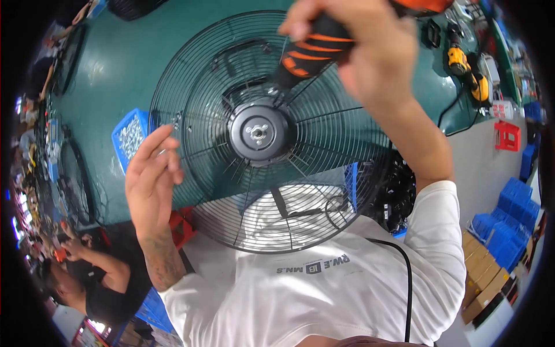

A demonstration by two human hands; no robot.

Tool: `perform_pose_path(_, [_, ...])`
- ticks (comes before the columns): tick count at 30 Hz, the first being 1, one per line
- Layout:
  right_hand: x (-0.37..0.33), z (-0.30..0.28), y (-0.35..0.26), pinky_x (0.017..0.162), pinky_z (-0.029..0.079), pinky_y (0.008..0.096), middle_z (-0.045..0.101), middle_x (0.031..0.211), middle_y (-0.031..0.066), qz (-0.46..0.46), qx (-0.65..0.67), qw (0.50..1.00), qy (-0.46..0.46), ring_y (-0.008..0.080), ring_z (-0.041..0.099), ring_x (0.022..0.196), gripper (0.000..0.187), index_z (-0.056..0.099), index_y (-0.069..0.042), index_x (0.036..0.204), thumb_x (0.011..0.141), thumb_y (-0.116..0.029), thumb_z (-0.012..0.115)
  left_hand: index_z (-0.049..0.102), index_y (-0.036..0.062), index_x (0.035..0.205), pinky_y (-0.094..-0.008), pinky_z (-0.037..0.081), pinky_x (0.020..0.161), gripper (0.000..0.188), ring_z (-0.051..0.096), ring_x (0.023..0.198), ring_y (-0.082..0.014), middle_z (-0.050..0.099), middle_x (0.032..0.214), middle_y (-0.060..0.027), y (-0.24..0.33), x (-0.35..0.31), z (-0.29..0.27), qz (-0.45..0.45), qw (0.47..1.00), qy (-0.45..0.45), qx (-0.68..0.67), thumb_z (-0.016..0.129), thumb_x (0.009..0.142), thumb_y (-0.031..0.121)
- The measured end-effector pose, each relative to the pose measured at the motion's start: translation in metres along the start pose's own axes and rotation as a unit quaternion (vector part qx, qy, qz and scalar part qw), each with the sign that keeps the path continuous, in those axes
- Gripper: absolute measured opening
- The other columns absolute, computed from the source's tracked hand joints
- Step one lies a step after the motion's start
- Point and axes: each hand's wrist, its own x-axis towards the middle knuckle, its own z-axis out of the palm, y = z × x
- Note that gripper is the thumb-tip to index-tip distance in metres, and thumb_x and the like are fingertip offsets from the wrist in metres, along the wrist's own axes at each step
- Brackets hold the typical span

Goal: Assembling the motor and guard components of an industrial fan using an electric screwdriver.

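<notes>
A round black wire fan grille stretches from the green table to over my lap. At its centre sits a black motor with a silver hub. My right hand is wrapped round a black and orange power screwdriver, tilted down. Its tip meets the bracket at the motor's upper right edge. My left hand hovers by the grille's left rim, fingers curled together; a small glint shows between them, too tiny to name. Beside it stands a blue bin of small metal screws.
Yellow and black cordless drills lie at the table's right, near a black cable. A red crate, blue crates and cardboard boxes stand right. More fan grilles and a co-worker are left.
</notes>
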Motion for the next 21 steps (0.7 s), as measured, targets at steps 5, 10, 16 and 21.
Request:
perform_pose_path(5, [0.003, -0.005, 0.002, 0.057, 0.044, 0.0208, 0.059, 0.073, -0.003, 0.126, 0.041, 0.989, -0.071, 0.0025, 0.054, 0.059, 0.029, 0.053, 0.001, 0.118, 0.092, -0.001, 0.068, 0.055, -0.0065, 0.136, -0.0184, 0.033, 0.052, 0.038, 0.043, 0.067, -0.0033, 0.053, 0.089, 0.0004, -0.011, -0.003, -0.066, 0.035, 0.996, -0.009, -0.08, 0.053, 0.106, 0.016])
perform_pose_path(10, [0.002, -0.007, 0.012, 0.062, 0.044, 0.0213, 0.06, 0.076, -0.0032, 0.111, -0.004, 0.991, -0.077, 0.0023, 0.055, 0.064, 0.028, 0.055, 0.0, 0.116, 0.092, -0.002, 0.07, 0.059, -0.006, 0.131, -0.0185, 0.026, 0.05, 0.034, 0.035, 0.062, -0.0015, 0.043, 0.079, 0.0045, -0.029, 0.003, -0.099, 0.093, 0.993, 0.063, -0.038, 0.054, 0.107, 0.019])
perform_pose_path(16, [-0.006, -0.003, 0.032, 0.066, 0.045, 0.0216, 0.061, 0.078, -0.0037, 0.097, -0.018, 0.99, -0.103, 0.0027, 0.056, 0.068, 0.03, 0.057, -0.001, 0.115, 0.089, 0.001, 0.072, 0.066, -0.0062, 0.121, -0.0185, 0.03, 0.054, 0.031, 0.039, 0.066, -0.0004, 0.05, 0.078, 0.0046, -0.038, 0.019, -0.112, 0.085, 0.985, 0.105, 0.107, 0.057, 0.106, 0.019])
perform_pose_path(21, [-0.016, 0.026, 0.019, 0.061, 0.049, 0.021, 0.06, 0.075, -0.0021, 0.133, -0.121, 0.979, -0.097, 0.0036, 0.058, 0.065, 0.028, 0.058, -0.003, 0.109, 0.098, -0.027, 0.069, 0.071, -0.0036, 0.114, -0.0223, 0.039, 0.064, 0.023, 0.048, 0.072, -0.0025, 0.063, 0.091, 0.0022, -0.055, 0.042, -0.092, 0.138, 0.936, 0.11, 0.303, 0.065, 0.1, 0.014])
